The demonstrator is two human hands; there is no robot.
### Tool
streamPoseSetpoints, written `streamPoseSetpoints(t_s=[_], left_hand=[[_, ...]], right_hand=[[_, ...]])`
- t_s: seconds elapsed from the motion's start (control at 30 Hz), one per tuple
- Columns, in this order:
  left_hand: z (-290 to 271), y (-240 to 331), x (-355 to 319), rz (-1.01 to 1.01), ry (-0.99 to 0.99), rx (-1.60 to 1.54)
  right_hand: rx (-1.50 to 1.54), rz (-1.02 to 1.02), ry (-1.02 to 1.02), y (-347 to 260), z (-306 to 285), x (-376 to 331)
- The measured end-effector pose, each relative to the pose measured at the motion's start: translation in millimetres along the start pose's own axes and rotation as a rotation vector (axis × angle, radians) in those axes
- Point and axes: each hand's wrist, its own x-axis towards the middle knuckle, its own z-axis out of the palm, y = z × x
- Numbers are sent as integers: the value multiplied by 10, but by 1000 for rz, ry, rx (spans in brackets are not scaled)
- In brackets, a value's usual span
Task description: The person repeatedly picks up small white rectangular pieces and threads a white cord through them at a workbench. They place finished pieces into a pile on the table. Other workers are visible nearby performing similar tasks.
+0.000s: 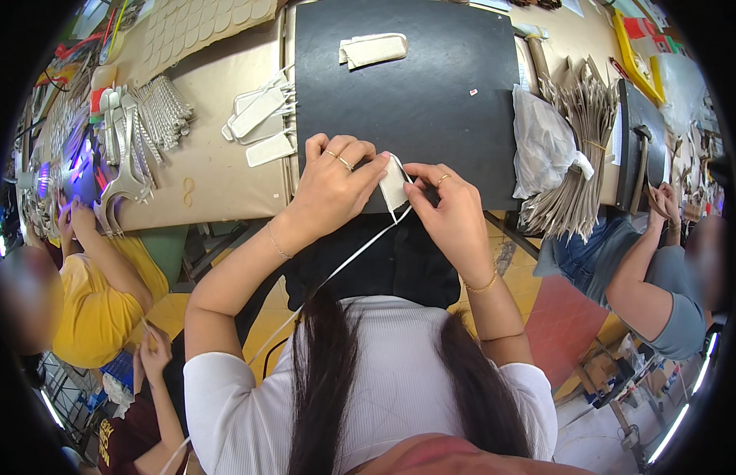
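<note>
Head view shows a small cream fabric piece (394,184) pinched between both hands at the near edge of a black mat (415,87) on the tabletop (218,158). The left hand (334,188) has its fingers pressed together on the piece's left edge; the right hand (449,207) pinches the right edge with thumb and forefinger. A thin white strap (348,257) trails from the piece down toward the person's body. The piece looks light, soft and floppy, likely to fold or slip unless gripped at the edges, as it is now; the strap could snag.

Beyond the fingers, far across the mat, lies a folded cream piece (373,49). Left of the left hand lie white flat strips (261,123) and silvery cut parts (158,111). Right of the right hand sit a white plastic bag (546,146) and a bundle of tan cut pieces (578,158). Other people's arms work at both sides, well apart. Nothing stands between the hands.
</note>
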Motion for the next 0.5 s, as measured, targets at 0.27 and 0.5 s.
streamPoseSetpoints(t_s=[0.27, 0.5], left_hand=[[-58, 14, 27, 89, -134, 194], [-83, 13, 45, 155, -199, 306]], right_hand=[[-134, -93, -8, -10, 64, -68], [-353, -242, 13, -6, 71, -147]])
